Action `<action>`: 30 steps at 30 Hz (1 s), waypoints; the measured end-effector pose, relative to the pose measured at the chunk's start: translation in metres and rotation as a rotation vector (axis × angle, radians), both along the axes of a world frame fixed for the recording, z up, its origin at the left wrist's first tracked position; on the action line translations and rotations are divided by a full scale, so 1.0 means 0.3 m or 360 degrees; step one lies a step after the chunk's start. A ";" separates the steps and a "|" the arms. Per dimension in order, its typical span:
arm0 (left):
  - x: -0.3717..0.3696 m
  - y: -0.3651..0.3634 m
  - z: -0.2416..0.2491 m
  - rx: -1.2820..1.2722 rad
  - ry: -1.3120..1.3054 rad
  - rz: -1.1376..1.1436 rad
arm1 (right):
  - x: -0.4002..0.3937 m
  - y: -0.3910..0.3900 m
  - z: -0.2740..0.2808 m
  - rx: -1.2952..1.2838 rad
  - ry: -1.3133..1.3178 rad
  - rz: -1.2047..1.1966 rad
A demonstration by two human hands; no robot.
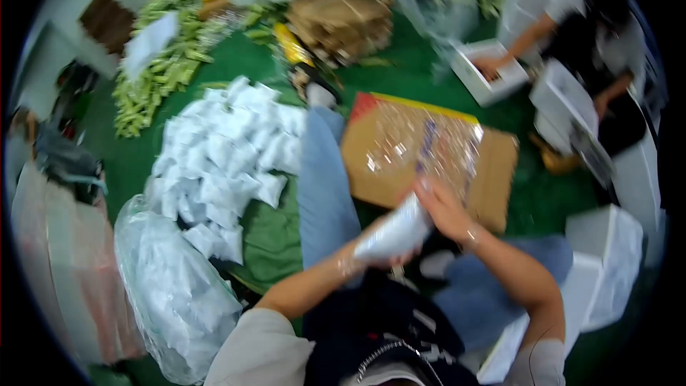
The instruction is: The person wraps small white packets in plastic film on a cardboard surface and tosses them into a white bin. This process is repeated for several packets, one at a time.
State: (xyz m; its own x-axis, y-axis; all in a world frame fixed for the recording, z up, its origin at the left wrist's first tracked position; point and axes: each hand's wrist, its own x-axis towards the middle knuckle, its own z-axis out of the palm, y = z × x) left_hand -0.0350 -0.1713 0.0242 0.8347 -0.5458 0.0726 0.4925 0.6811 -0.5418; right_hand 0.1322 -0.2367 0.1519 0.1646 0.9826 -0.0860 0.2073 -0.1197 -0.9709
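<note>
Between my two hands, in front of my body, is a white wrapped packet point(394, 232). My left hand point(404, 256) is under and behind the packet, its fingers closed around the lower side and partly hidden. My right hand point(441, 207) presses on the packet's upper end with its fingers together. Beyond the hands lies a flat cardboard sheet point(500, 171) with clear shiny plastic packs point(429, 143) on it. A big pile of similar white packets point(214, 150) spreads over the green floor to the left.
A clear bag of white packets point(175, 300) sits at lower left. Green stalks point(161, 64) and brown bundles point(339, 25) lie farther back. At right a co-worker point(607, 36) reaches into a white foam box point(475, 75); more foam boxes point(604, 243) stand nearby.
</note>
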 end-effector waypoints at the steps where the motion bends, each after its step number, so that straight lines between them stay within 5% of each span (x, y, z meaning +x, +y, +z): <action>1: 0.062 0.022 0.000 0.0399 -0.0284 0.0264 | 0.012 0.005 -0.083 0.0170 0.0063 -0.0377; 2: 0.111 0.029 -0.017 0.0818 -0.0582 0.0552 | 0.040 0.019 -0.093 0.0123 0.0279 -0.0616; 4: 0.100 -0.025 0.278 0.1981 0.0511 0.1025 | 0.115 0.048 -0.135 0.0123 0.0476 -0.0913; 6: 0.094 -0.024 0.381 0.2151 0.0623 0.1282 | 0.161 0.066 -0.177 -0.0009 -0.0246 -0.1485; 10: 0.147 -0.041 0.115 0.2916 0.1125 0.1472 | -0.043 0.002 0.013 -0.0495 -0.0948 -0.0842; 11: 0.161 -0.018 0.078 0.2609 0.1268 0.1463 | -0.093 -0.026 -0.050 0.0019 -0.1254 -0.0696; 12: 0.159 0.008 0.019 0.2275 0.1116 0.1402 | -0.161 -0.054 0.022 -0.0161 -0.1366 -0.0376; 14: 0.153 -0.005 0.074 0.2229 0.0744 0.1266 | -0.212 -0.117 0.019 0.0163 -0.1613 -0.0222; 18: 0.137 -0.027 0.117 0.2064 -0.0113 0.0453 | -0.221 -0.207 0.115 0.0314 -0.1741 -0.0050; 20: 0.115 -0.061 0.094 0.2264 -0.0468 0.0268 | -0.221 -0.215 0.079 0.0545 -0.1812 0.0013; 22: 0.102 -0.067 0.084 0.2523 -0.0689 0.0214 | -0.214 -0.249 0.080 0.0293 -0.1741 -0.0125; 23: 0.103 -0.045 0.250 0.2467 -0.0271 -0.0352 | -0.184 -0.263 0.026 0.0410 -0.1781 -0.0334; 24: 0.082 -0.058 0.306 0.2571 -0.0342 -0.0057 | -0.156 -0.281 0.010 0.0179 -0.1565 -0.0456; 25: 0.126 -0.040 0.141 0.2754 -0.0491 -0.0740 | -0.133 -0.287 -0.003 -0.0081 -0.1324 -0.0629; 26: 0.088 -0.077 0.237 0.3363 -0.0521 -0.0372 | -0.112 -0.309 -0.020 -0.0340 -0.1060 -0.0839; 27: 0.097 -0.095 0.353 0.3643 -0.0612 -0.0638 | -0.111 -0.340 -0.057 -0.0413 -0.0998 -0.0844; 30: 0.076 -0.159 0.319 0.3973 -0.0685 -0.0472 | -0.104 -0.395 -0.124 -0.0543 -0.0690 -0.0801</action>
State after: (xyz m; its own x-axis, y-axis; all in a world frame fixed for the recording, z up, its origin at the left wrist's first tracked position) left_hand -0.0122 -0.2191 0.1199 0.8783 0.0813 -0.4712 0.4567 -0.4345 0.7763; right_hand 0.1009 -0.3551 0.1147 0.6761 0.7098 -0.1977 0.4037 -0.5813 -0.7065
